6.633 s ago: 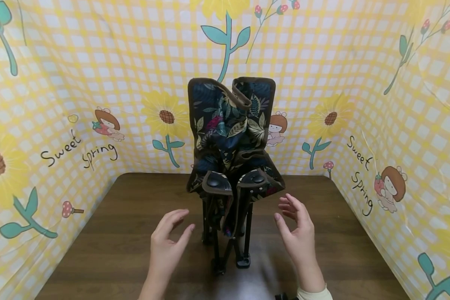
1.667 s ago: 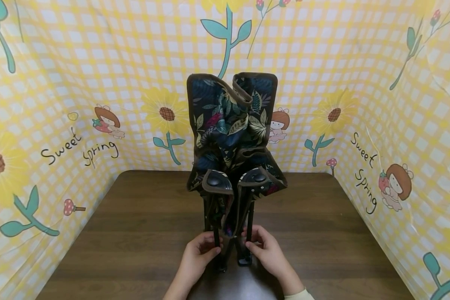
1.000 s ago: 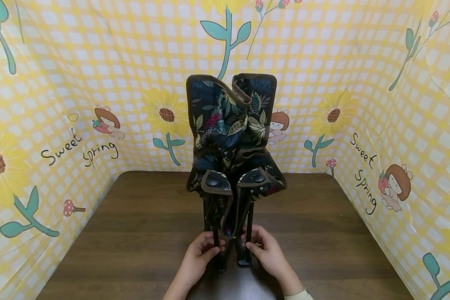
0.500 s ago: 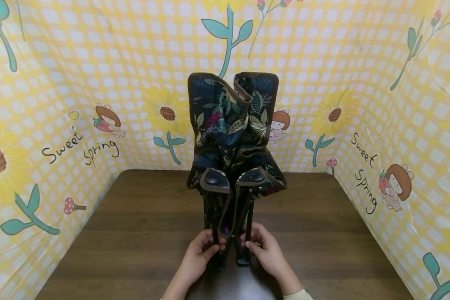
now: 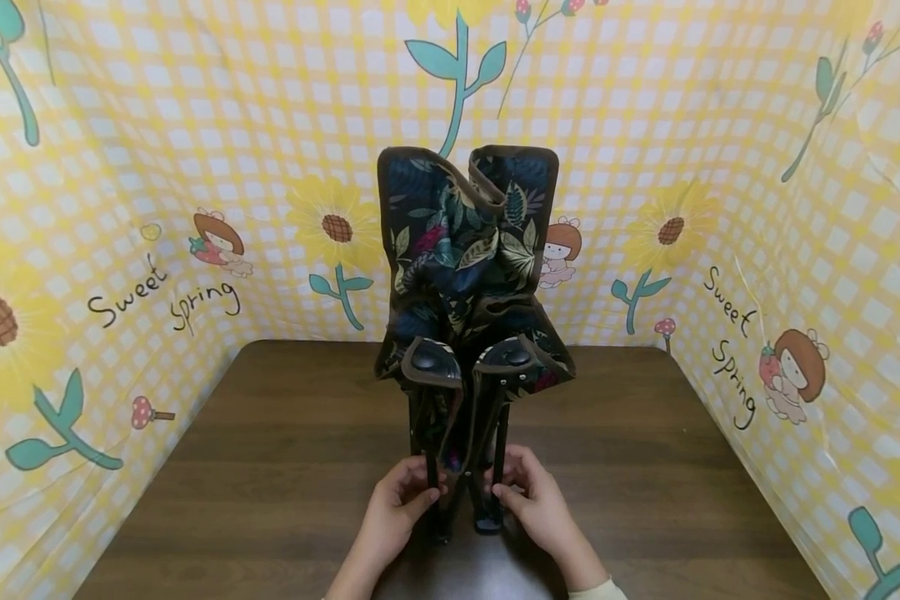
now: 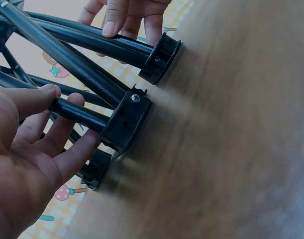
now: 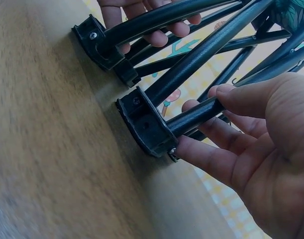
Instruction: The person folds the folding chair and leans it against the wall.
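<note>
Your left hand (image 5: 399, 505) pinches the left front leg (image 6: 77, 113) of the folding chair (image 5: 467, 275), and your right hand (image 5: 531, 500) pinches the right front leg (image 7: 194, 117). Standing upright mid-table (image 5: 285, 467), the chair looks fully collapsed, legs bunched and fabric gathered; judging by that, spreading the frame is all yet to do.

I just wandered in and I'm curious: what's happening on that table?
A person is handling a folded camping chair with leaf-print fabric, which stands upright on a dark wooden table. The left hand grips one black front leg low down, near its plastic foot; the right hand grips the other front leg the same way. The feet sit on the table and the chair is folded shut.
</note>
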